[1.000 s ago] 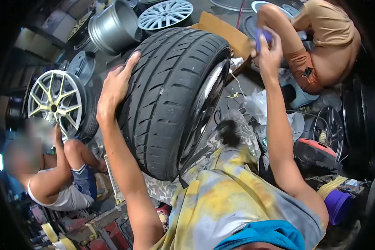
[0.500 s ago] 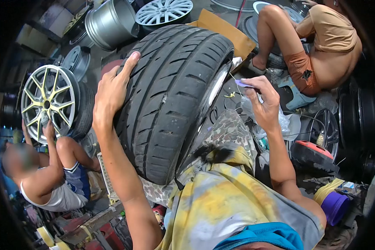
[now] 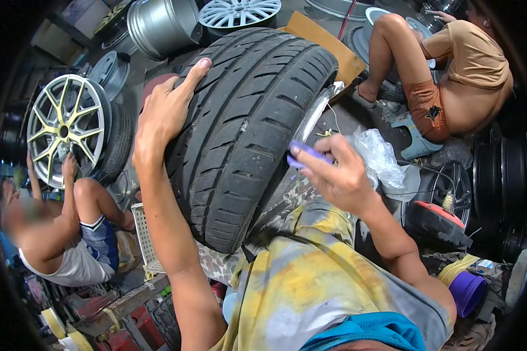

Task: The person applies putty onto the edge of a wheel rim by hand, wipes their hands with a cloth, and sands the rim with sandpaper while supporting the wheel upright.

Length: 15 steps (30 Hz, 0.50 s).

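Observation:
A black tire [image 3: 234, 128] stands upright between my legs, its grooved tread towards me. My left hand [image 3: 165, 114] grips its left edge, the thumb on the tread and the other fingers partly hidden at the side. In my right hand [image 3: 345, 178] is a folded purple piece of sandpaper [image 3: 310, 153], pinched between thumb and fingers. This hand is just right of the tire's lower right side, and I cannot tell whether the sandpaper touches it. A white strip [image 3: 317, 112] shows along the tire's right side; the wheel face there is turned out of view.
At left, a person [image 3: 70, 234] handles a yellow-and-silver wheel [image 3: 64, 130]. Another person [image 3: 468, 64] sits at upper right beside a cardboard piece [image 3: 328, 44]. Clear plastic [image 3: 377, 158], a red-and-black tool [image 3: 439, 219] and a purple roll [image 3: 469, 292] lie to the right.
My right hand has moved left and down with the purple sandpaper, closer to my body. My left hand keeps its place on the tire. The whole view has shifted slightly.

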Available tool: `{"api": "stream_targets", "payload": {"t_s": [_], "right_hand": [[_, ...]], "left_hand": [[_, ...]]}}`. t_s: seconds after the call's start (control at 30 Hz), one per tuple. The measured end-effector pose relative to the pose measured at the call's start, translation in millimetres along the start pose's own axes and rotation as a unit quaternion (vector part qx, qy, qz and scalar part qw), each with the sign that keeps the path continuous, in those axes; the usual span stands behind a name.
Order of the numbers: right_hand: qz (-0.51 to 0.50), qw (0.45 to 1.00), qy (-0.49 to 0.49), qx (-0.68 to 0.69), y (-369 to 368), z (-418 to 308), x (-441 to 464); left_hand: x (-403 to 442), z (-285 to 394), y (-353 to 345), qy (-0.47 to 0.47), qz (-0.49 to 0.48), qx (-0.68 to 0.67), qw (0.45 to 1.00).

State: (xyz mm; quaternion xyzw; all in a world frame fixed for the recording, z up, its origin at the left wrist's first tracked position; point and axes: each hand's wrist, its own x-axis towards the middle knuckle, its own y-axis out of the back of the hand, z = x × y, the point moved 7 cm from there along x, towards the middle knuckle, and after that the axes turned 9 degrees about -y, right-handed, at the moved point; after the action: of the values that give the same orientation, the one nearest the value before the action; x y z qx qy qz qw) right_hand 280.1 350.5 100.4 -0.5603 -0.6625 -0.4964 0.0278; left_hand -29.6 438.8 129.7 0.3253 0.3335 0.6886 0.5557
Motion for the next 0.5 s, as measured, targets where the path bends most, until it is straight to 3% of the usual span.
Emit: {"api": "stream_targets", "payload": {"t_s": [0.07,0.1,0.17,0.27,0.43,0.5], "right_hand": [[0.024,0.999,0.030,-0.012,1.3,-1.5,-5.7],[0.029,0.998,-0.026,-0.044,6.3,9.2,1.2],[0.036,0.998,-0.030,-0.046,4.9,11.0,4.4],[0.000,1.000,-0.006,0.005,-0.8,-24.2,-11.6],[0.059,0.994,-0.047,-0.075,3.2,-2.8,4.9],[0.044,0.998,-0.045,-0.021,-1.1,-16.6,-13.4]], "left_hand": [[-0.4,2.2,0.0,-0.031,0.002,-0.010,0.999],[-2.1,4.1,-1.2,-0.030,-0.002,-0.010,1.000],[-4.2,13.2,0.3,-0.045,0.008,-0.030,0.999],[-3.9,7.8,1.1,0.000,0.002,-0.004,1.000],[-0.7,4.2,-3.2,-0.016,-0.003,-0.016,1.000],[1.7,2.7,-3.4,-0.014,0.004,-0.015,1.000]]}}
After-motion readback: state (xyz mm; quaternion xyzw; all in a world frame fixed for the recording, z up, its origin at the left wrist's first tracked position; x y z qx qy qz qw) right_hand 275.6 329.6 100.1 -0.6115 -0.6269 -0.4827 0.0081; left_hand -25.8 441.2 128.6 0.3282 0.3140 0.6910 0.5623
